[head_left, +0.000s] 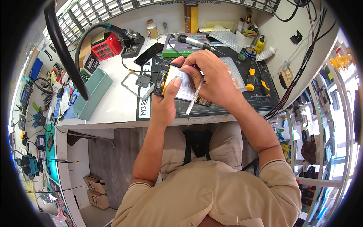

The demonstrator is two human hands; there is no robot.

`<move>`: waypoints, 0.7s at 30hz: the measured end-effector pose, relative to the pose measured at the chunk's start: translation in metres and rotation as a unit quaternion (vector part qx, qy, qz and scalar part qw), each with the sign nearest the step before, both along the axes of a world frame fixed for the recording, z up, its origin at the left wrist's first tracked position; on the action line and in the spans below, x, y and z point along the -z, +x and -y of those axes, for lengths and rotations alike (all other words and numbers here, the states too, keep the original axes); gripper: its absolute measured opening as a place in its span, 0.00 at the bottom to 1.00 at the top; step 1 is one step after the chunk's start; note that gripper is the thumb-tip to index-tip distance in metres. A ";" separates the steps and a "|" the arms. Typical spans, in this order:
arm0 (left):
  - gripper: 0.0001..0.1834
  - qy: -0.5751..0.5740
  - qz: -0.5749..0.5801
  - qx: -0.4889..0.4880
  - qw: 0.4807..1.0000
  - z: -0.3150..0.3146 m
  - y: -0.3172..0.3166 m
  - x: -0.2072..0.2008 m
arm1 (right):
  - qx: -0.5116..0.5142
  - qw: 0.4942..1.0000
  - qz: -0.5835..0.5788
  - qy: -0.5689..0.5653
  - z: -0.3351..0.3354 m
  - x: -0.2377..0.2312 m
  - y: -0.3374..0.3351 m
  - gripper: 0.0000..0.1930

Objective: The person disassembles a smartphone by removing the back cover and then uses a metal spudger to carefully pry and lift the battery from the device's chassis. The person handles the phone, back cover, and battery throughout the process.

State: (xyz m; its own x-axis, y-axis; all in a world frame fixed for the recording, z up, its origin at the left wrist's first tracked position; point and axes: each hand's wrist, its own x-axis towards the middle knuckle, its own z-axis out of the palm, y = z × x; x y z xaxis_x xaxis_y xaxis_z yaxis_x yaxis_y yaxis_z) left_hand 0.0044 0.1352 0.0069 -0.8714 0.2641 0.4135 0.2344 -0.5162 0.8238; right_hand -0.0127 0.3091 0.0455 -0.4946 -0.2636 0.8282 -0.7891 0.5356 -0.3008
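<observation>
My left hand [165, 103] is closed around an opened phone [183, 86], its thumb lying on the front side. The phone's bare inside faces up, with a white battery panel and dark parts along its left side. My right hand [217, 78] bends over the phone's upper edge, thumb and fingers pinched together against it. A thin pale speckled stick [193, 100] slants down from that hand, held in the curled fingers. What the right fingertips touch is partly hidden. Left of the phone, a loose phone frame [131, 85] lies on the table with a small dark part [143, 80] over it.
A black work mat [242, 104] covers the table's right part. Beyond the hands are a purple-green box [170, 52], an electric screwdriver [193, 41] and bubble wrap [227, 37]. Yellow-black tools [251, 79] lie right; a green tray [92, 94] and a black phone [149, 54] stand left.
</observation>
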 end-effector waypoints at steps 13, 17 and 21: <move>0.31 0.006 0.021 0.050 0.999 -0.002 -0.006 0.012 | -0.081 0.940 0.282 -0.175 -0.029 -0.016 -0.006 0.13; 0.34 0.033 0.016 0.036 0.999 -0.006 -0.004 0.013 | -0.103 0.943 0.274 -0.158 -0.047 -0.013 0.001 0.12; 0.34 0.001 -0.022 0.015 1.000 -0.012 -0.005 0.003 | -0.078 0.980 0.165 -0.077 -0.033 -0.007 0.019 0.15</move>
